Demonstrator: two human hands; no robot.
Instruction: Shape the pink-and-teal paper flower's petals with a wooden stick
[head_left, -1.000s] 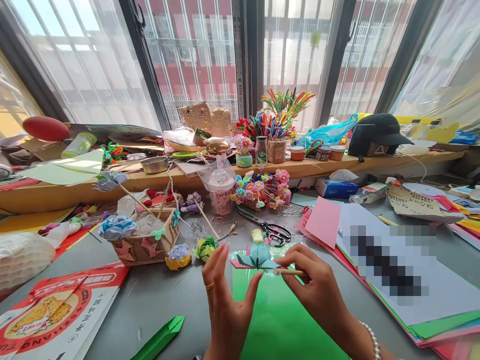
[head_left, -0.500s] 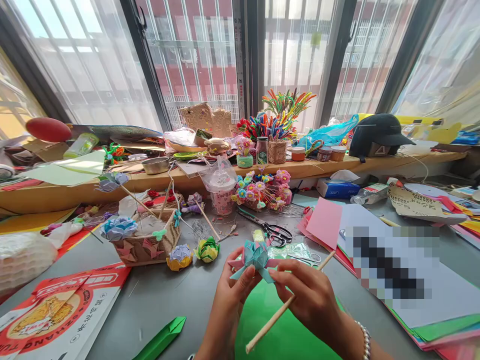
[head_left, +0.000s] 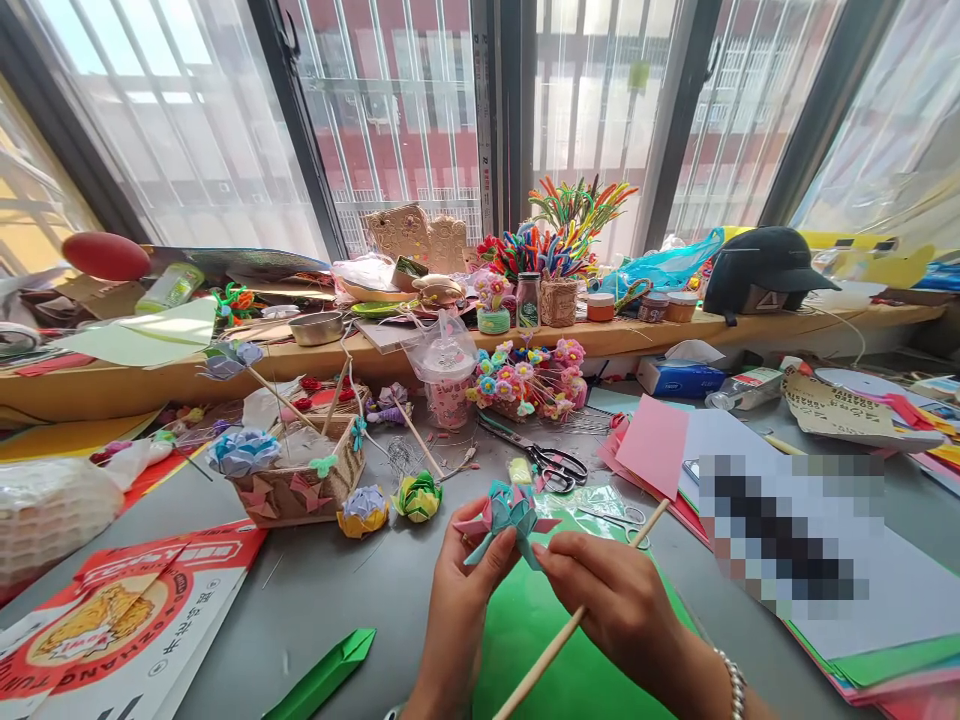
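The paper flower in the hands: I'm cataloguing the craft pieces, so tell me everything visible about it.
The paper flower is folded from teal paper, with pointed pink petals spreading beneath on both sides. It looks crisp, like origami, and its layered tips point up and outward. It is held above a green sheet, in front of the scissors. The left hand pinches it from below; the right hand touches its lower right and has a wooden stick in its grip.

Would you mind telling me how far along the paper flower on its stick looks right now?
Done: the teal flower is fully folded, with pink petals beneath. Finished flowers lie by the basket. In hand: the left hand pinches the flower's base, and the right hand holds the stick beside it. Left: whether the stick is fixed in cannot be told; the green sheet below lies unfolded.
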